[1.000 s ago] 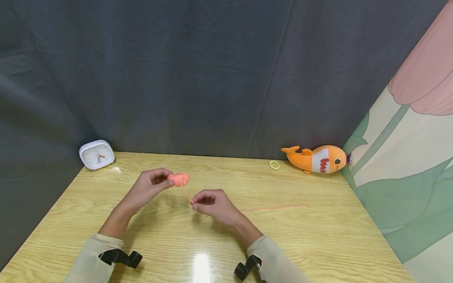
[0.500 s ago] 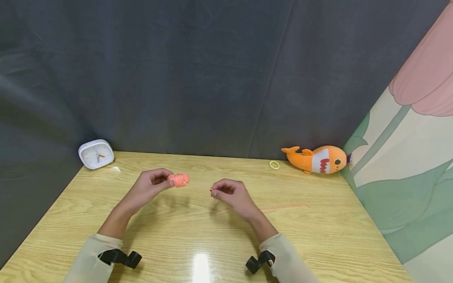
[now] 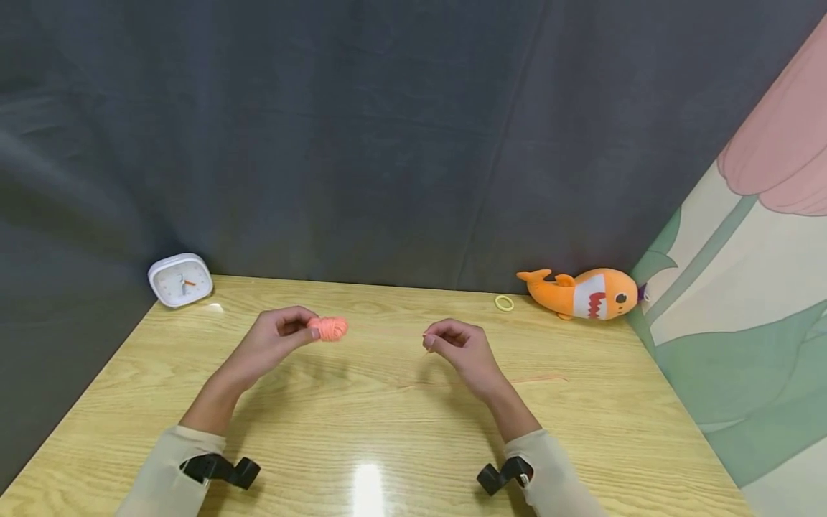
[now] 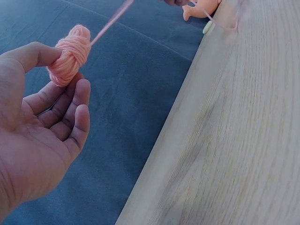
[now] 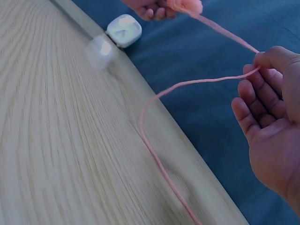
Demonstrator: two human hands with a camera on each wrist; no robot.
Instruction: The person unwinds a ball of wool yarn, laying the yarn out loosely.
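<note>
A small ball of coral-pink yarn (image 3: 332, 329) is pinched between the thumb and fingers of my left hand (image 3: 274, 345), held above the table. In the left wrist view the wound yarn (image 4: 70, 55) shows its wraps, and one strand runs off up and to the right. My right hand (image 3: 464, 355) pinches that strand between thumb and fingertips, some way right of the ball. Seen from the right wrist, the yarn strand (image 5: 225, 33) stretches straight from ball to fingers. Past my fingers, its loose tail (image 5: 144, 129) curves down toward the table.
A wooden table (image 3: 362, 424) lies under both hands. At its back left stands a white clock (image 3: 181, 281). Toward the back right are a yellow ring (image 3: 504, 303) and an orange plush shark (image 3: 581, 294). A dark curtain (image 3: 362, 158) closes off the far side.
My right hand has moved right and slightly away from me with the strand, widening the gap to the yarn ball. My left hand has stayed nearly still.
</note>
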